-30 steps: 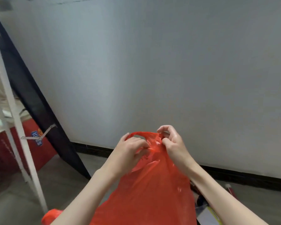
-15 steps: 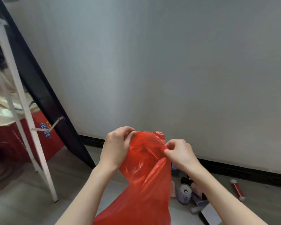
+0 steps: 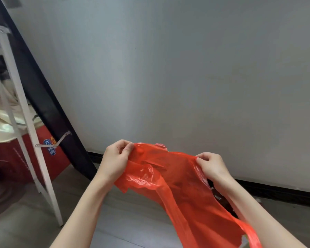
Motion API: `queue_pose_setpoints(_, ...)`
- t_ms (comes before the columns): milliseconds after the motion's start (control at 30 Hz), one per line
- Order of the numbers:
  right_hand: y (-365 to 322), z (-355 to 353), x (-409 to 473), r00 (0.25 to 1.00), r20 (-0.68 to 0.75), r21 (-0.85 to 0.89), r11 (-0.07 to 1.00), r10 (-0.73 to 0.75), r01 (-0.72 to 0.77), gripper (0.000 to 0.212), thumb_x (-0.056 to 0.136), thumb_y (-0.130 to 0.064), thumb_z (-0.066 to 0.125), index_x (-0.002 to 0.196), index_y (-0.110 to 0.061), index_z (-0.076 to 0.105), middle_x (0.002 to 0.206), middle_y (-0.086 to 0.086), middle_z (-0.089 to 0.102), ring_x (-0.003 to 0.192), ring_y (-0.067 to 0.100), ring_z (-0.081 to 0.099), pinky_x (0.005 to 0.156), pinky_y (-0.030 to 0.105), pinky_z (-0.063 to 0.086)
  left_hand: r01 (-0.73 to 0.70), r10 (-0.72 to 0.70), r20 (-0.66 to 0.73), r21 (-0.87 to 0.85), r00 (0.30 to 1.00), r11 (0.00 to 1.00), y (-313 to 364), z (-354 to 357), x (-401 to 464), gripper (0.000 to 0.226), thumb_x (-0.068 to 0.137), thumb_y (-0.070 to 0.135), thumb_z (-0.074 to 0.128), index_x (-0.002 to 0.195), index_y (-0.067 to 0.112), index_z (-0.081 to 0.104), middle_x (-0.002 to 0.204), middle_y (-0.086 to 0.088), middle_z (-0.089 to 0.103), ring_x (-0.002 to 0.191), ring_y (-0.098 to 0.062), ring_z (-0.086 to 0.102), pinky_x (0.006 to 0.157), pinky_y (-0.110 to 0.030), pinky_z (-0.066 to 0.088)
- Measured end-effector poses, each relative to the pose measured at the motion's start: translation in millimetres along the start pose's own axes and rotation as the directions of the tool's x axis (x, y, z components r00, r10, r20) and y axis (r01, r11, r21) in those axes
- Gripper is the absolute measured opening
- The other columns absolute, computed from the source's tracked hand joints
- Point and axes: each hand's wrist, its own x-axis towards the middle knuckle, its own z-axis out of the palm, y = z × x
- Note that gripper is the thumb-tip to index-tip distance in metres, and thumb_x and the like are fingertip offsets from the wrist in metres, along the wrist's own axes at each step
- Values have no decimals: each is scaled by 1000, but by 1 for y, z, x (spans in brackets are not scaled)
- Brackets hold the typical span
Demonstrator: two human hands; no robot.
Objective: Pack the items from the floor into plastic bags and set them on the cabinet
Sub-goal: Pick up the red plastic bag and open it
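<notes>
A red plastic bag [image 3: 183, 185] hangs in front of me, stretched wide at its top edge between both hands. My left hand [image 3: 115, 159] pinches the bag's left rim between thumb and fingers. My right hand [image 3: 213, 166] pinches the right rim, about a forearm's width away. A bag handle strap [image 3: 250, 235] trails down toward the lower right. The items on the floor are mostly hidden behind the bag; only a few dark bits [image 3: 217, 194] show past its right edge.
A grey wall [image 3: 186, 77] with a dark baseboard [image 3: 276, 190] stands straight ahead. At the left a white metal frame [image 3: 25, 113] and a black leaning panel [image 3: 43, 97] stand before a red box [image 3: 48, 158]. Grey floor [image 3: 132, 221] lies below.
My hands have moved apart, pulling the bunched bag top wide open. The view has tilted, and the bag now covers the floor items seen earlier.
</notes>
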Motion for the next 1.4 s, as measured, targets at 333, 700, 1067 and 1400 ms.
queue_pose_setpoints(333,-17,4,-7,997,26,420,906,-68,51,22,96,-5,38,86,-7,57,66,1,54,53,5,50,40,6,37,9,-8,9,-108,1000,994,-3,-8,3,19,93,22,51,79,18,64,68,-2,64,58,-11,57,59,-25,45)
queue_pose_setpoints(700,-9,10,3,936,175,254,933,-304,255,32,96,-7,40,69,-14,55,66,2,55,47,-4,48,56,15,39,-259,286,-30,344,958,903,-19,-13,-1,20,85,33,60,104,27,63,96,5,60,88,-12,60,87,-31,46)
queue_pose_setpoints(1067,-22,10,-11,887,383,502,864,-258,35,18,88,-14,56,72,-9,60,60,0,64,53,7,59,55,17,47,-683,584,371,253,723,685,-8,47,-28,31,84,27,45,112,39,50,105,14,56,84,-11,62,68,-31,53)
queue_pose_setpoints(1400,-9,-20,-5,859,399,-166,896,-321,412,21,75,-21,72,86,-33,59,94,-9,62,81,8,54,73,19,41,-390,334,218,664,917,638,-11,36,-23,33,89,49,47,99,26,67,101,6,60,96,-21,60,72,-30,41)
